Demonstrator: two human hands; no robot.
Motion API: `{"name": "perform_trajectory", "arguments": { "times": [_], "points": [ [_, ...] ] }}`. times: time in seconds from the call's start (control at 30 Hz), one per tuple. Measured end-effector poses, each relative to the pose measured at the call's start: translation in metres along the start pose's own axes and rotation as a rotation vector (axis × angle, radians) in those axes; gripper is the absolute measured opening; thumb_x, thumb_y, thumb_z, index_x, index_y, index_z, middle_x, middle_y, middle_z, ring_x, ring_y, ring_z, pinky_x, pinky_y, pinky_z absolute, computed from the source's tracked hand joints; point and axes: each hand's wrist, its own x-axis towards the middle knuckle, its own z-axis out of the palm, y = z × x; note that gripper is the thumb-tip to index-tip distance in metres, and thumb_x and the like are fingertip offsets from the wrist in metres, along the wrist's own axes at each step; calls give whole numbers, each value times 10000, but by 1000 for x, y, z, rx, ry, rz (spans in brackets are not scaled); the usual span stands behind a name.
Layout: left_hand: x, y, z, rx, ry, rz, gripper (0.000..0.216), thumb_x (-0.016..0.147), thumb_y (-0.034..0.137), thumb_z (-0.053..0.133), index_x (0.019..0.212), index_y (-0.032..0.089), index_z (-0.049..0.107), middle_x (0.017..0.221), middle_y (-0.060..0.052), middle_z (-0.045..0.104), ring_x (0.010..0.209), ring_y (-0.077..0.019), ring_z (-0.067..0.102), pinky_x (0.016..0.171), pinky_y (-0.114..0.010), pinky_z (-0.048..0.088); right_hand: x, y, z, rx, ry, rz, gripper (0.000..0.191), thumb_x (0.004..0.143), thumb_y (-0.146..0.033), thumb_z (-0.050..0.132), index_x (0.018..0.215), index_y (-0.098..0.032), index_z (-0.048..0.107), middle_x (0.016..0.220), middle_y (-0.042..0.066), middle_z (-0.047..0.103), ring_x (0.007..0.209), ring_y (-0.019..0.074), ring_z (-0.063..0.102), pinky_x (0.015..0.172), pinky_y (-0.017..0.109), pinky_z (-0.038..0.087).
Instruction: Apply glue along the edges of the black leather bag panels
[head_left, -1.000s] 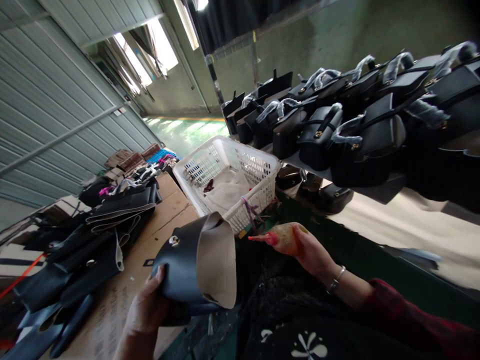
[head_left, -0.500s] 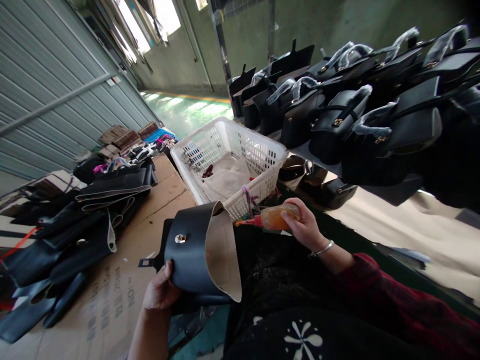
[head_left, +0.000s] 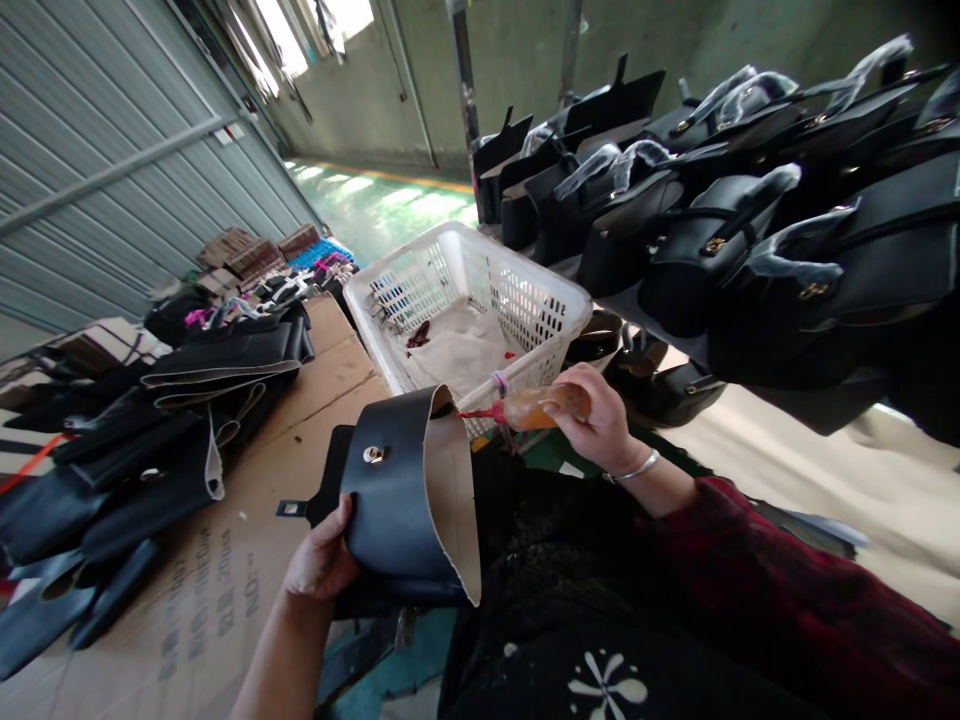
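Far L: blk leather-look pcs point(head_left: 225, 372) piled on printed cardboard point(head_left: 274, 490). Next, L hand point(head_left: 324, 562) gripped side of unfinished blk bag body point(head_left: 394, 510), thumb below metal clasp point(head_left: 373, 455); bag held up at cardboard's R edge, pale-lined open end facing R. Wht plastic basket point(head_left: 574, 300) just behind, pale material inside. R hand point(head_left: 600, 422) wrapped round amber squeeze bottle point(head_left: 534, 407), red nozzle point(head_left: 484, 412) at bag's upper opening edge; contact unclear. Far R: rows of blk handbags point(head_left: 709, 245), handles in clear wrap.
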Motion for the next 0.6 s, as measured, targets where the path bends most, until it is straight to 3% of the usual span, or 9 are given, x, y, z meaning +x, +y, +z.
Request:
{"name": "perform_trajectory", "arguments": {
  "times": [0.17, 0.3, 0.4, 0.5, 0.6],
  "points": [
    [2, 0, -1, 36, 3, -30, 444, 832, 463, 695, 1191, 203, 721, 1196, -118, 721, 1196, -322, 616, 1108, -471, 381, 10, 7, 9, 7, 42, -3, 152, 862, -287, 656, 949, -241, 541, 798, 27, 566, 714, 204, 543, 644, 351, 478],
    [-5, 1, 5, 190, -34, 28, 334, 747, 396, 799, 1030, 220, 786, 1004, -68, 776, 921, -226, 719, 902, -297, 523, 11, 11, 12, 11, 62, 80, 157, 863, -322, 647, 951, -239, 548, 812, 23, 569, 714, 197, 560, 656, 349, 489],
    [-15, 1, 14, 387, -102, -19, 402, 645, 312, 879, 1019, 197, 786, 881, -67, 770, 775, -194, 699, 778, -263, 530, 2, 14, 8, -4, 75, 171, 180, 846, -350, 652, 948, -237, 557, 834, 28, 594, 729, 201, 573, 677, 356, 499],
    [-24, -1, 23, 536, -36, -35, 335, 588, 312, 916, 867, 168, 799, 753, -51, 744, 654, -144, 643, 659, -213, 498, -13, 15, 0, 0, 90, 248, 183, 820, -332, 657, 945, -235, 564, 846, 28, 610, 742, 204, 581, 688, 355, 501],
    [-33, 3, 33, 550, 82, 65, 337, 563, 371, 923, 789, 156, 796, 695, -49, 727, 606, -135, 615, 620, -206, 497, -28, 13, -9, 9, 101, 316, 178, 795, -293, 659, 936, -234, 567, 835, 17, 609, 731, 198, 581, 680, 343, 498]
  ]
}}
